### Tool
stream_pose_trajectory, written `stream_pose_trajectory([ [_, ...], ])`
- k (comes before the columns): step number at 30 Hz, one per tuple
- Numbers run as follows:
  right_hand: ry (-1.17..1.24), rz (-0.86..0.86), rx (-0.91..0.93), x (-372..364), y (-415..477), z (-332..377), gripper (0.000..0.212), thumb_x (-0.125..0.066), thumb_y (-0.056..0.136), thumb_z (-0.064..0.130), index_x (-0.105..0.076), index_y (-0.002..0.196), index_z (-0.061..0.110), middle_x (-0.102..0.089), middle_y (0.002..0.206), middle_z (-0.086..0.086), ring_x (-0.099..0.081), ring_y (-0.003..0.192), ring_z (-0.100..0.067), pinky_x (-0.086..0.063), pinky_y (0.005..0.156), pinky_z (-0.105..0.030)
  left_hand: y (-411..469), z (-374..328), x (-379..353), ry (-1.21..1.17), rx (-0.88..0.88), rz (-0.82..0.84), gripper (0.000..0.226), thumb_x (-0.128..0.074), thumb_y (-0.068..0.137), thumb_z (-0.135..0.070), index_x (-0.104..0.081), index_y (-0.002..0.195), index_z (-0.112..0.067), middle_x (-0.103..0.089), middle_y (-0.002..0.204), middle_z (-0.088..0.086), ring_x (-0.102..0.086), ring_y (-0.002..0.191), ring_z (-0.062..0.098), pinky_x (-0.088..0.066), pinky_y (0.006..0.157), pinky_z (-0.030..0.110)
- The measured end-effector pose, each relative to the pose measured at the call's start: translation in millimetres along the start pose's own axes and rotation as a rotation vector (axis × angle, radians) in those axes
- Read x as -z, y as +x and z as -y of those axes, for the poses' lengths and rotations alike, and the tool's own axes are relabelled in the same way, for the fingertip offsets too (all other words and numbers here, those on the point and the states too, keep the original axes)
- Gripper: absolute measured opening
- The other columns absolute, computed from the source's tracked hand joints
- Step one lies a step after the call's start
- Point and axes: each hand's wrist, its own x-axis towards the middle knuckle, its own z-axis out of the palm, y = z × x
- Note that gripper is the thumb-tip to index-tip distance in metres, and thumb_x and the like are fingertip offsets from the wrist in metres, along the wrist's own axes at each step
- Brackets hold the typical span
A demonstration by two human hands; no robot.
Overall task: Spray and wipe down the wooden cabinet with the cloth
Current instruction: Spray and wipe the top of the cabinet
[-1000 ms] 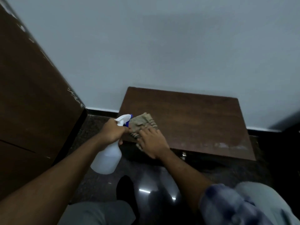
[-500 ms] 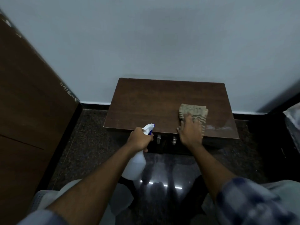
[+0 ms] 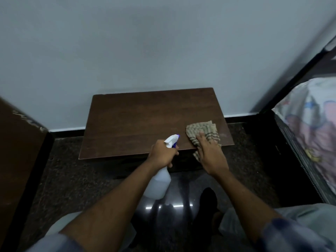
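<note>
Left hand [image 3: 161, 154]: gripping white plastic spray bottle [image 3: 158, 184]. Right hand [image 3: 211, 155]: flat, pressing striped beige cloth [image 3: 201, 130] onto dark wooden cabinet [image 3: 136, 124] top. Pale grey wall [image 3: 145, 42] behind

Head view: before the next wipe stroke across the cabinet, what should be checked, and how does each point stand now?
1. The cloth is under the right hand: ok, the hand presses it onto the cabinet top near the front right corner.
2. The cloth is wholly on the top: not ok, one part hangs over the front edge.
3. Grip on the spray bottle: ok, the left hand holds its neck.
4. The nozzle is aimed over the top: ok.
5. Surface wet from spray: cannot tell, the light is dim.
</note>
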Motion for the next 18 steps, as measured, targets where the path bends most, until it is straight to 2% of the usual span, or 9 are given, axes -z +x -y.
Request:
stream_pose_trajectory([
  [1, -0.01, -0.009, -0.024, 3, 4, -17, 0.068, -0.033, 0.09, 0.045, -0.036, 0.153, 0.019, -0.034, 0.16, -0.008, -0.039, 0.138, -0.037, -0.036, 0.112, -0.05, 1, -1, -4, 0.018, 0.009, 0.021, 0.014, -0.06, 0.083, -0.012, -0.074, 0.082, -0.011, -0.076, 0.067, -0.001, -0.056, 0.036, 0.021, -0.049, 0.051, 0.028],
  [3, 0.015, -0.052, -0.209, 11, 21, -48, 0.07, -0.029, 0.087, 0.049, -0.037, 0.15, 0.021, -0.037, 0.157, -0.017, -0.034, 0.142, -0.039, -0.032, 0.115, -0.05, 2, -3, -9, 0.032, 0.03, 0.013, 0.014, -0.06, 0.083, -0.016, -0.074, 0.082, -0.012, -0.076, 0.065, -0.001, -0.058, 0.039, 0.021, -0.053, 0.056, 0.031],
  [6, 0.06, -0.105, -0.485, 22, 35, -42, 0.06, -0.045, 0.096, 0.037, -0.037, 0.151, 0.014, -0.043, 0.149, -0.024, -0.041, 0.134, -0.046, -0.033, 0.113, -0.053, 1, -5, -11, 0.006, 0.042, -0.03, 0.012, -0.065, 0.079, -0.02, -0.074, 0.086, -0.017, -0.077, 0.069, 0.0, -0.063, 0.042, 0.023, -0.057, 0.061, 0.035],
  [8, 0.028, -0.132, -0.384, 14, 27, -13, 0.06, -0.051, 0.096, 0.03, -0.038, 0.151, 0.009, -0.048, 0.143, -0.027, -0.047, 0.127, -0.046, -0.036, 0.109, -0.052, 2, -7, -14, 0.027, 0.029, -0.015, 0.011, -0.064, 0.08, -0.016, -0.075, 0.081, -0.016, -0.077, 0.069, -0.001, -0.06, 0.04, 0.023, -0.053, 0.055, 0.035],
  [11, -0.094, 0.001, 0.07, 3, 0, -4, 0.057, -0.034, 0.097, 0.037, -0.045, 0.149, 0.016, -0.053, 0.144, -0.013, -0.053, 0.124, -0.035, -0.044, 0.102, -0.044, 8, -11, -19, 0.069, 0.0, -0.011, 0.011, -0.064, 0.081, -0.012, -0.074, 0.078, -0.016, -0.076, 0.067, -0.002, -0.058, 0.037, 0.024, -0.049, 0.051, 0.03],
  [12, -0.134, 0.009, 0.126, 6, 3, -17, 0.057, -0.028, 0.097, 0.04, -0.046, 0.148, 0.02, -0.054, 0.145, -0.008, -0.053, 0.126, -0.031, -0.044, 0.103, -0.042, 10, -13, -20, 0.071, -0.005, 0.001, 0.011, -0.064, 0.081, -0.011, -0.075, 0.08, -0.016, -0.075, 0.066, -0.003, -0.057, 0.037, 0.024, -0.049, 0.051, 0.029],
  [13, -0.136, -0.012, 0.087, 9, 14, -32, 0.056, -0.028, 0.097, 0.04, -0.046, 0.146, 0.021, -0.053, 0.145, -0.006, -0.052, 0.128, -0.03, -0.043, 0.104, -0.042, 12, -14, -22, 0.067, -0.007, 0.016, 0.012, -0.065, 0.081, -0.01, -0.075, 0.082, -0.016, -0.075, 0.066, -0.004, -0.057, 0.036, 0.025, -0.048, 0.051, 0.029],
  [15, -0.079, -0.073, -0.136, 16, 38, -53, 0.051, -0.036, 0.099, 0.036, -0.046, 0.146, 0.02, -0.046, 0.152, -0.008, -0.047, 0.133, -0.033, -0.037, 0.111, -0.043, 14, -18, -26, 0.037, -0.005, 0.043, 0.013, -0.066, 0.078, -0.011, -0.076, 0.085, -0.014, -0.077, 0.074, -0.001, -0.056, 0.037, 0.026, -0.048, 0.053, 0.029],
  [18, 0.001, -0.107, -0.343, 10, 43, -32, 0.056, -0.049, 0.099, 0.031, -0.039, 0.152, 0.016, -0.031, 0.161, -0.008, -0.032, 0.144, -0.036, -0.02, 0.12, -0.045, 16, -31, -36, 0.006, -0.006, 0.058, 0.02, -0.062, 0.071, -0.016, -0.075, 0.085, -0.012, -0.079, 0.086, 0.007, -0.055, 0.038, 0.025, -0.047, 0.051, 0.028],
])
